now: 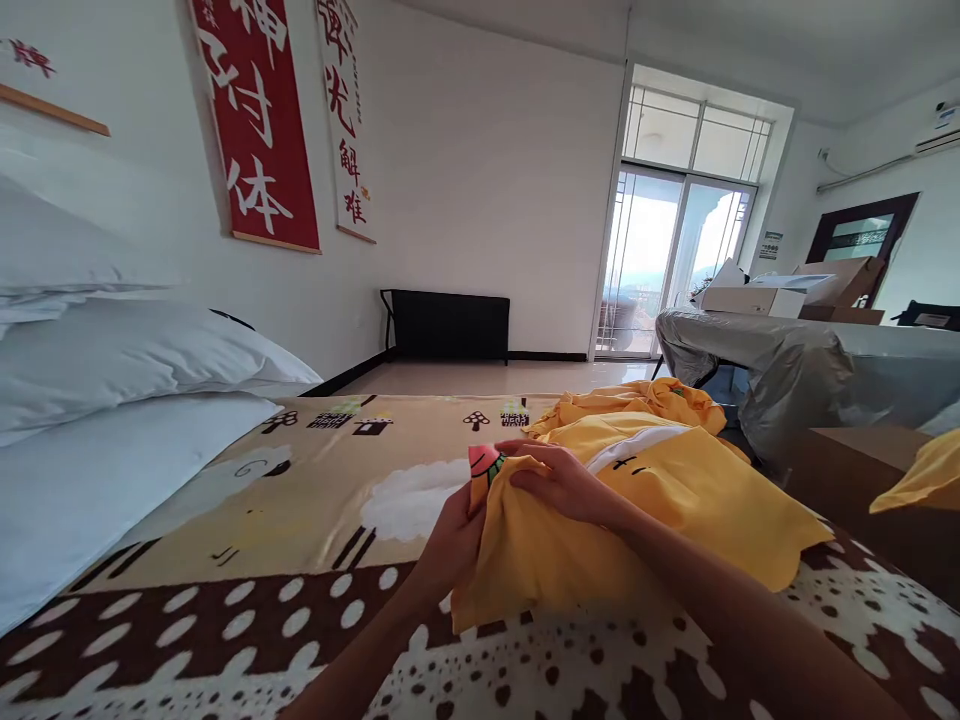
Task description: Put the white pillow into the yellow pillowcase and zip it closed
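Observation:
A yellow garment (675, 510) lies spread on the patterned bedspread (247, 540) in front of me. My left hand (450, 545) grips its near left edge from below, fingers closed on the cloth. My right hand (559, 480) rests on top of the same edge, fingers curled and pinching the fabric. A white stripe with dark marks (637, 452) shows on the garment just beyond my right hand. More yellow cloth (637, 400) lies bunched behind it.
White pillows (112, 400) are stacked at the left by the wall. A table under grey plastic sheeting (810, 365) with cardboard boxes (795, 290) stands at the right. Another yellow cloth (919, 475) lies on a brown box. A dark bench (448, 325) stands by the far wall.

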Demonstrator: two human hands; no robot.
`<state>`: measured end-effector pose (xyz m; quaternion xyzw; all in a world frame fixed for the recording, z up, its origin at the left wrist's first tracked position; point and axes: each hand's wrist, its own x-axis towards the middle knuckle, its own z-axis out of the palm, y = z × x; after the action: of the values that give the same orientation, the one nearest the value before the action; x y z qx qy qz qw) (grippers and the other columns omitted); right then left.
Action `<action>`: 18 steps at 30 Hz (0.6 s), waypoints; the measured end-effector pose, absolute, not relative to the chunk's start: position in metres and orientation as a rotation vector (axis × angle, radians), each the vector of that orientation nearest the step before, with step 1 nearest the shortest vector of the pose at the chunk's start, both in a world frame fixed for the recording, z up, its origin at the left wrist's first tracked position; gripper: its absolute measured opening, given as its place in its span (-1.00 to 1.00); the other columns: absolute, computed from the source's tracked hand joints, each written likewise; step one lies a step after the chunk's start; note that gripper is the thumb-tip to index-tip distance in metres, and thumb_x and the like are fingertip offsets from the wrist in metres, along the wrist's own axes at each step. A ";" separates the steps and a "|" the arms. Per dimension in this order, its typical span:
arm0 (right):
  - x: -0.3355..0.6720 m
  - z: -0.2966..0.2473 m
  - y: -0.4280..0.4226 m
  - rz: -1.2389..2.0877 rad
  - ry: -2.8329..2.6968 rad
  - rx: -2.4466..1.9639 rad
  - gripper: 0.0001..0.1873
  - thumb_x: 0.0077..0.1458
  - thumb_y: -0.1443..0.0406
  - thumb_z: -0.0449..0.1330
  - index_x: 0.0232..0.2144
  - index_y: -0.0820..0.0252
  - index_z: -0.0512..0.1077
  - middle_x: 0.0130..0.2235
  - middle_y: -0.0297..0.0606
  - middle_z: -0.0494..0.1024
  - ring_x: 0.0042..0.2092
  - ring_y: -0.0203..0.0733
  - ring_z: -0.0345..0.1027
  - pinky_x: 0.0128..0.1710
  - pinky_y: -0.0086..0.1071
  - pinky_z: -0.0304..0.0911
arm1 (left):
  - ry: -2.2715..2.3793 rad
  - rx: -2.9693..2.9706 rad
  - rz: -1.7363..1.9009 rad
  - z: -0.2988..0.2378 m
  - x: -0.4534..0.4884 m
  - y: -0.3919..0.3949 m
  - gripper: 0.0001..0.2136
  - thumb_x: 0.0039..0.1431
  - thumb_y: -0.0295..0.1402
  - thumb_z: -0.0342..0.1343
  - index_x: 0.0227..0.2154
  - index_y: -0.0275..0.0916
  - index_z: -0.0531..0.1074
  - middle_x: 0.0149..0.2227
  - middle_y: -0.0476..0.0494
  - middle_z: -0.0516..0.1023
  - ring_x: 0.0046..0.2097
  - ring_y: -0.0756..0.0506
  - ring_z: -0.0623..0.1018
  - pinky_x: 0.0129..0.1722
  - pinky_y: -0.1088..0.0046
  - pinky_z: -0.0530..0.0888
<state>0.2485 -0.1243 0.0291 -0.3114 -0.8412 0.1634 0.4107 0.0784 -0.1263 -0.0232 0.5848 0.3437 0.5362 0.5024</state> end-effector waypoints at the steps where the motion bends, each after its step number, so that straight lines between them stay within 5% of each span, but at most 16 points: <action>1: 0.249 0.030 -0.124 0.467 -2.127 -0.794 -0.82 0.16 0.21 0.08 -0.35 0.16 0.42 -0.22 -0.27 0.49 -0.17 -0.22 0.32 -0.13 -0.35 0.22 | 0.820 1.380 1.288 -0.023 0.077 -0.125 -0.76 -0.16 -0.16 0.18 -0.43 -0.20 0.49 -0.44 -0.09 0.55 -0.30 -0.19 0.50 -0.46 0.44 0.41; 4: 0.249 0.033 -0.123 0.475 -2.156 -0.842 -0.80 0.15 0.19 0.07 -0.40 0.17 0.38 -0.42 -0.39 0.41 -0.35 -0.30 0.24 -0.32 -0.46 0.17 | 0.724 1.363 1.238 -0.021 0.072 -0.125 -0.70 -0.13 -0.06 0.13 -0.43 -0.19 0.48 -0.44 -0.09 0.54 -0.32 -0.19 0.50 -0.41 0.40 0.44; 8: 0.247 0.034 -0.125 0.246 -2.207 -0.943 -0.87 0.13 0.24 0.10 -0.43 0.16 0.34 -0.49 -0.43 0.35 -0.41 -0.33 0.18 -0.34 -0.46 0.07 | 0.854 1.589 1.148 -0.015 0.073 -0.132 -0.58 -0.31 -0.23 0.35 -0.28 -0.15 0.46 -0.33 -0.10 0.58 -0.26 -0.23 0.53 -0.31 0.37 0.47; 13: 0.239 0.040 -0.119 0.021 -2.219 -1.135 -0.80 0.01 0.24 0.24 -0.29 0.10 0.33 -0.44 -0.40 0.44 -0.37 -0.26 0.25 -0.28 -0.41 0.09 | 0.924 1.505 1.228 -0.011 0.089 -0.122 -0.66 -0.19 -0.18 0.29 -0.31 -0.22 0.47 -0.32 -0.15 0.59 -0.25 -0.22 0.55 -0.35 0.39 0.46; 18: 0.246 0.090 -0.112 -0.227 -2.139 -1.064 -0.66 0.19 0.16 0.06 -0.01 0.15 0.28 -0.18 -0.18 0.53 -0.15 -0.11 0.36 -0.06 -0.22 0.10 | 0.884 1.488 1.553 0.063 0.092 -0.101 -0.59 -0.29 -0.11 0.31 -0.41 -0.34 0.46 -0.42 -0.14 0.55 -0.42 -0.12 0.51 -0.46 0.42 0.42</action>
<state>0.2461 -0.1122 0.0897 -0.4133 -0.8307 -0.0881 0.3624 0.0924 -0.1009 0.0626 0.5873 0.3490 0.6131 0.3968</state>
